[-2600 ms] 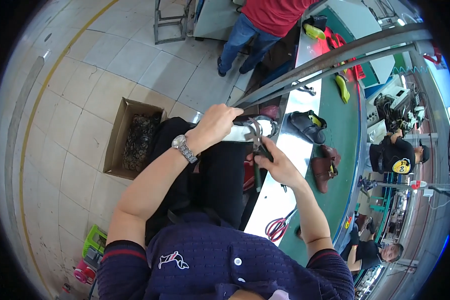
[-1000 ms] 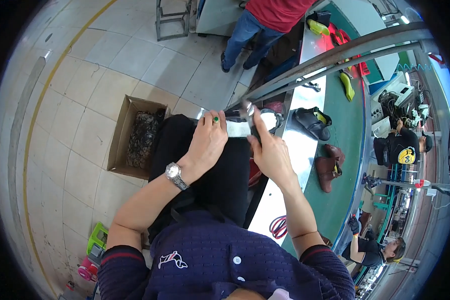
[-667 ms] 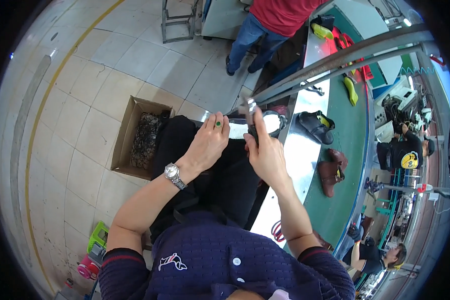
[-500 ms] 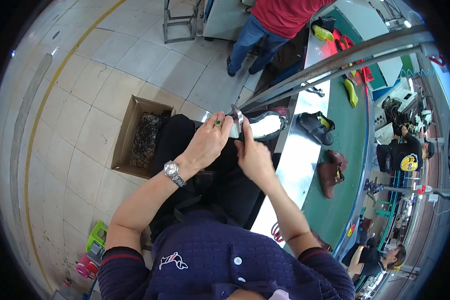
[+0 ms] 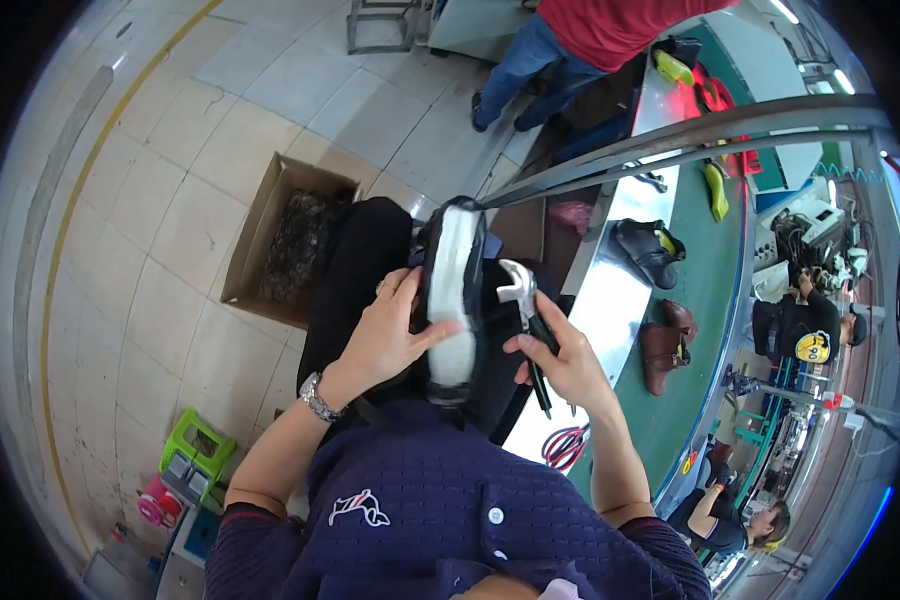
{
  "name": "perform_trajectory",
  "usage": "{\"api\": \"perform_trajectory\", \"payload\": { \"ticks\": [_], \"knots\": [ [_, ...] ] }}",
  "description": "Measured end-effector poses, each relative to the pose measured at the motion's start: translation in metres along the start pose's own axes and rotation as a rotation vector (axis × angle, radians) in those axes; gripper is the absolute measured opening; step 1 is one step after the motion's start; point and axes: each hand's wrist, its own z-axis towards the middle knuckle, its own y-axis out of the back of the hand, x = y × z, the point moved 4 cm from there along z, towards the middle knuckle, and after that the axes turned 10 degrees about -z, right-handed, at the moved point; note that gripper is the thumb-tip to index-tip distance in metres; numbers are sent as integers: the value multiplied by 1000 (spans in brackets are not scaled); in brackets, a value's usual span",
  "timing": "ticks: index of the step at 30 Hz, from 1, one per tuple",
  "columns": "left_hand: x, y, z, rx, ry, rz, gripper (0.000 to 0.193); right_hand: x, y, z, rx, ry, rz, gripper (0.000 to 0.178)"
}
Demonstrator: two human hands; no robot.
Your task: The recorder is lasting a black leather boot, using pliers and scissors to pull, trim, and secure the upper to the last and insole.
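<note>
Left hand [image 5: 385, 335] clamps the upturned shoe [image 5: 454, 300] by its stiff white sole edge; right hand [image 5: 560, 360], just beside it, grips lasting pincers [image 5: 526, 315] mid-handle. The shoe looks light.

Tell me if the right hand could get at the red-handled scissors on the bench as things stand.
Probably yes. The scissors lie on the bench edge just below the right hand, with nothing between them. But that hand already grips pincers, so it would first need freeing; the left hand steadies the shoe.
</note>
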Motion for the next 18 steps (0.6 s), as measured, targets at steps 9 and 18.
{"api": "perform_trajectory", "payload": {
  "ticks": [9, 18],
  "knots": [
    [1, 22, -3, -181, -130, 294, 27, 47, -26, 17, 235, 222, -435, 62],
    [-7, 4, -13, -131, -240, 514, 34, 92, -24, 28, 412, 194, -862, 66]
  ]
}}
